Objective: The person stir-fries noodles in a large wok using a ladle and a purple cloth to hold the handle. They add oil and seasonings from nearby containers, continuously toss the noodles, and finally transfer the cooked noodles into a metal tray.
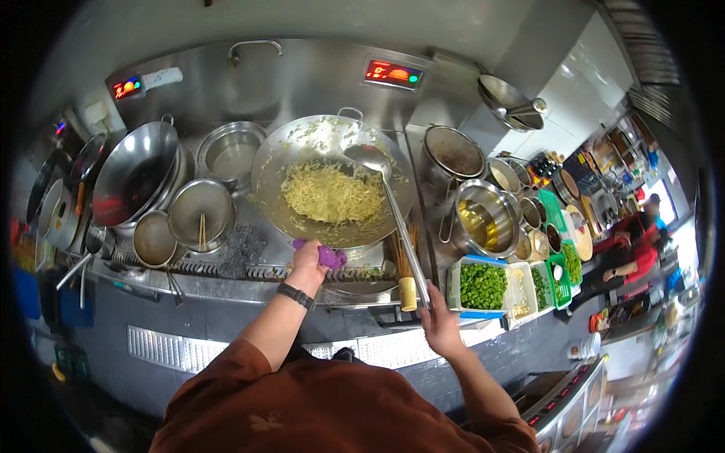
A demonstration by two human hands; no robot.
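My left hand (306,260) grips a bunched purple cloth (332,258) at the near rim of a large steel wok (271,195). Pale yellow shreds, perhaps noodles (331,192), lie heaped in the wok, with bits stuck to its walls. A long-handled steel ladle (399,218) leans across the wok's right side, its bowl at the far edge of the heap. At the end of its handle is my right hand (443,328), slightly blurred, with fingers spread. Whether it holds the handle is unclear.
Left stand an empty-looking wok (139,170), pots of liquid and steel wool (241,249). A bamboo brush (408,283) stands by the ladle. Right are an oil bowl (481,223), a strainer pot (454,150) and tubs of chopped greens (483,286). People (640,255) are farther right.
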